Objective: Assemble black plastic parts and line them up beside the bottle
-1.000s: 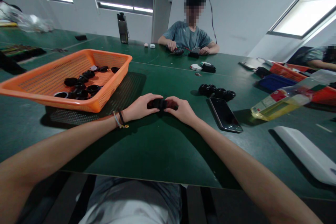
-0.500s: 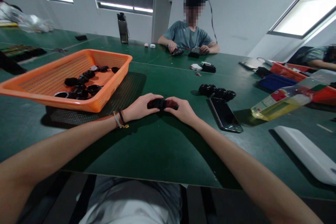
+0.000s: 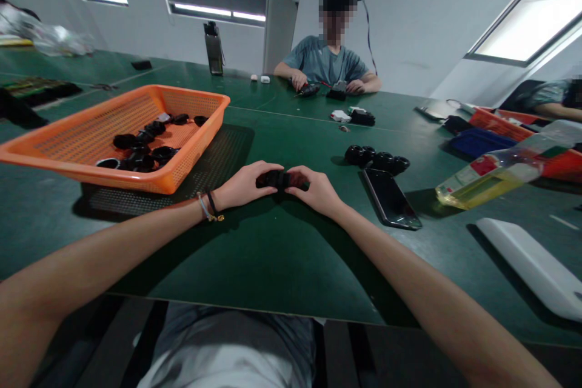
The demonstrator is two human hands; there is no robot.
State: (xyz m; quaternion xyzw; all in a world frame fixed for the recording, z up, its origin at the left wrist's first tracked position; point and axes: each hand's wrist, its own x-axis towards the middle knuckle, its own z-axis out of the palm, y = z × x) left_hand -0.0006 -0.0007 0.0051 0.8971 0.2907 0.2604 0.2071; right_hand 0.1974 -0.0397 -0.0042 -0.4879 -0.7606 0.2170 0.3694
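Holding the black part [image 3: 275,179]: you have it between your left hand [image 3: 242,185] and right hand [image 3: 319,190], in front of your body, low at the table [image 3: 273,260]; whether it touches the surface cannot be told.
Left hand: thumb and fingers curl round the left end, pinching it from its near and far sides.
Right hand: thumb and fingers pinch the right end, where a dark reddish tint shows.
Exposed middle: the stretch between your fingertips is in view; one piece or two joined cannot be told. Leave this stretch uncovered so you can check it.
Both ends: hold them on one straight line and load them evenly; a skewed grip could, in judgement, make the part slip or roll.
Bracelets [image 3: 207,206]: worn on your left wrist; hold them clear of the part.
Orange basket [image 3: 166,183]: stands beyond your left forearm, with loose black pieces [image 3: 140,162] inside; avoid knocking its near corner.
Round black pieces [image 3: 384,162]: lie beside the phone [image 3: 391,199], right of your right hand; leave elbow room.
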